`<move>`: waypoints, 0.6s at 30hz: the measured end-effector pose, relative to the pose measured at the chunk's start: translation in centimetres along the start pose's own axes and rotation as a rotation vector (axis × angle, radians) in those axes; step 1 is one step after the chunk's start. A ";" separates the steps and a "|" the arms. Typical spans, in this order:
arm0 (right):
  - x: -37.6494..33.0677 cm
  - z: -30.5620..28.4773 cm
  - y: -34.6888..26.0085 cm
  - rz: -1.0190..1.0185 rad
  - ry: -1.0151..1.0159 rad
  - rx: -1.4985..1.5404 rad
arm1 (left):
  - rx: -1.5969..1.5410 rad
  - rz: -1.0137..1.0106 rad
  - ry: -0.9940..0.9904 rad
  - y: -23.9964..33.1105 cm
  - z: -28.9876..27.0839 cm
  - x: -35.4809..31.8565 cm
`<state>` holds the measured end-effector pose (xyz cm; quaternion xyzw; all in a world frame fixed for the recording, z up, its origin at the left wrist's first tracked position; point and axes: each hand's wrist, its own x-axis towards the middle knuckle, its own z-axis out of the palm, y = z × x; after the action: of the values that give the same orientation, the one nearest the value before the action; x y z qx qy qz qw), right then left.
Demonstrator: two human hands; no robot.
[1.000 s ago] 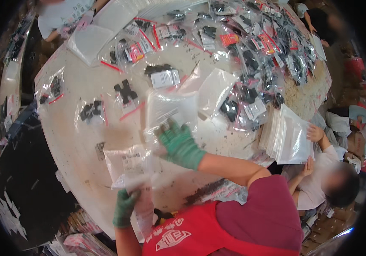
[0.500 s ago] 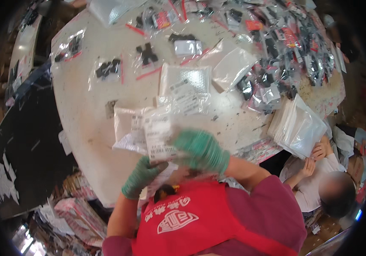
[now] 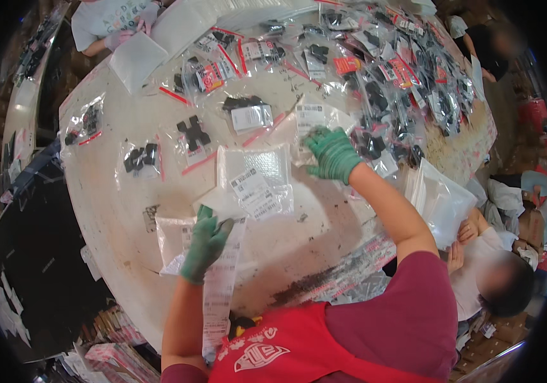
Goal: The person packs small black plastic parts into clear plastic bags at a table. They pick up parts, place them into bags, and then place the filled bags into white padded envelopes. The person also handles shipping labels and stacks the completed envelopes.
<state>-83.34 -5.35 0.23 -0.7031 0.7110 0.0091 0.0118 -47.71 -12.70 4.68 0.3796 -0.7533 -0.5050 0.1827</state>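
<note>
My left hand (image 3: 204, 247), in a green glove, closes its fingers on a long strip of labels (image 3: 221, 287) hanging down toward my apron. My right hand (image 3: 332, 153), gloved alike, reaches forward with thumb and fingers apart. Its fingertips touch a white printed label (image 3: 311, 116) that lies on a clear bubble bag (image 3: 334, 118). Between my hands lies another bubble bag (image 3: 267, 159) with labels (image 3: 252, 190) on it. A further bubble bag (image 3: 172, 233) is partly behind my left hand.
Clear bags with black parts and cards (image 3: 195, 136) are spread across the pale table (image 3: 120, 217); a large heap (image 3: 401, 70) covers the far right. Beside it a seated person holds a stack of clear bags (image 3: 439, 198). Another person at far left handles clear sheets (image 3: 138, 60).
My right hand has moved forward and right, away from the label strip, to the label on the farther bubble bag. My left hand has shifted up slightly, and the strip now hangs below it.
</note>
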 end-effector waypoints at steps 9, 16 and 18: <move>4.7 1.8 0.4 0.331 -0.033 0.179 | 0.441 0.257 0.197 -8.9 8.1 6.0; -0.6 -2.2 -13.0 0.431 0.266 0.132 | 0.479 -0.306 -0.004 -9.9 -0.1 -8.0; -2.3 5.2 -15.5 0.415 0.317 0.191 | 0.549 -0.211 -0.009 -12.2 -3.3 -12.6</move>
<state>-67.78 -3.06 -4.85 -0.5310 0.8303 -0.1657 -0.0355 -32.63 -7.69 -3.52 0.4889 -0.8190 -0.2999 0.0164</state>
